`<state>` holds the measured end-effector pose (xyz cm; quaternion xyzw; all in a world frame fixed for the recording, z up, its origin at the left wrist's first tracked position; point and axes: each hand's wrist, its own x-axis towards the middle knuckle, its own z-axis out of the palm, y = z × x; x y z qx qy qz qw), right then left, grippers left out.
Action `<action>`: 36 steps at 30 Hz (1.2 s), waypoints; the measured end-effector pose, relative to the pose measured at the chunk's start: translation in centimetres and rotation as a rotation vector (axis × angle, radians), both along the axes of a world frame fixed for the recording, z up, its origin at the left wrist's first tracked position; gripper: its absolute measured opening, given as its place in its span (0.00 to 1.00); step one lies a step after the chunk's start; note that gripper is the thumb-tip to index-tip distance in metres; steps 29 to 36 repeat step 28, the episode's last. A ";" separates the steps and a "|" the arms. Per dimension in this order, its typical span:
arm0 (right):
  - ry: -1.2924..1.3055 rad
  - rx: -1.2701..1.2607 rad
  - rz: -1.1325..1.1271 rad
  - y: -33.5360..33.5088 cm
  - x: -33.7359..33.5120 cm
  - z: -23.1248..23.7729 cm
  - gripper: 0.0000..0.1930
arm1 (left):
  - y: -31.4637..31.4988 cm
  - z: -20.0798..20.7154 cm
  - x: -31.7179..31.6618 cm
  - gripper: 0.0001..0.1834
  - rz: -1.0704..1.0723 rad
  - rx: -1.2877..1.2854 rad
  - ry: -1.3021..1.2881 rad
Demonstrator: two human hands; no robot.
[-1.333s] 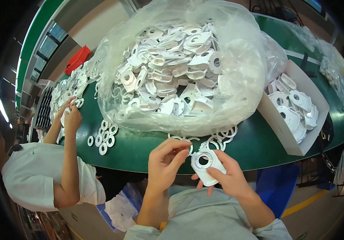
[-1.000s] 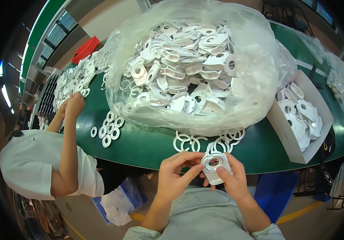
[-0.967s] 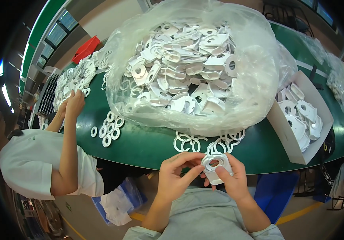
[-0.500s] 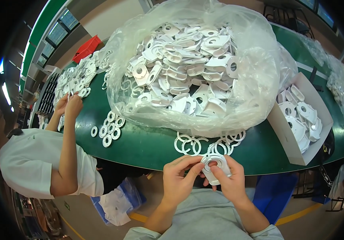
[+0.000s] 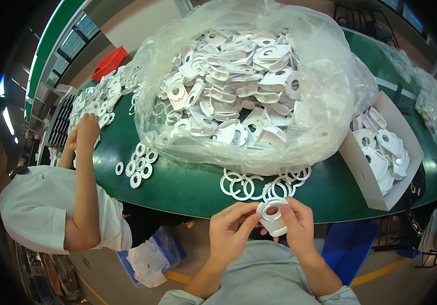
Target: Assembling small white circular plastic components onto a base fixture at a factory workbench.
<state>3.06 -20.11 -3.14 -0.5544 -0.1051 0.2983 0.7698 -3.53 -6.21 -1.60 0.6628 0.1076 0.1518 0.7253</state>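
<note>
Between my two hands, over the table's near edge, is a white plastic part (image 5: 275,223) with a round hole and a rounded tab pointing toward me. My left hand (image 5: 232,230) pinches its ring end from the left with thumb and fingers. From the right, my right hand (image 5: 299,229) grips it, thumb along its side and fingers behind. A white ring seems to sit around the hole; whether it is separate cannot be made out. Just beyond lie several thin white open rings (image 5: 241,186) on the green table (image 5: 188,189).
A big clear plastic bag (image 5: 325,101) heaped with similar white parts fills the middle. On the right stands a cardboard box (image 5: 363,170) of such parts. Small white rings (image 5: 141,163) lie left, near a co-worker (image 5: 40,208). Blue bins (image 5: 348,249) stand below the table.
My right thumb has moved from over the hole to the part's right side, so the hole shows openly. The part has tilted slightly. At left, the co-worker's hands have shifted.
</note>
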 end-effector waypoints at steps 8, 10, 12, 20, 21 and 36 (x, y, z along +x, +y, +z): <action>-0.047 0.037 -0.066 0.0 -0.6 -0.7 0.07 | -0.1 0.2 0.0 0.12 -0.030 -0.016 -0.039; -0.229 -0.055 -0.133 0.2 -0.9 -1.4 0.06 | 0.0 0.2 0.0 0.12 -0.030 0.041 -0.058; -0.409 -0.148 -0.201 0.6 -0.9 -1.6 0.08 | -0.1 0.4 0.1 0.11 0.049 0.152 -0.052; -0.778 -0.146 -0.348 1.4 -0.8 -1.5 0.12 | -0.5 0.0 0.0 0.12 0.133 0.282 -0.027; -0.783 -0.157 -0.345 1.4 -0.7 -1.5 0.12 | -0.4 -0.1 0.0 0.13 0.128 0.327 -0.035; -0.743 -0.149 -0.314 1.2 -0.7 -1.7 0.12 | -0.4 0.0 -0.2 0.16 0.087 0.317 -0.039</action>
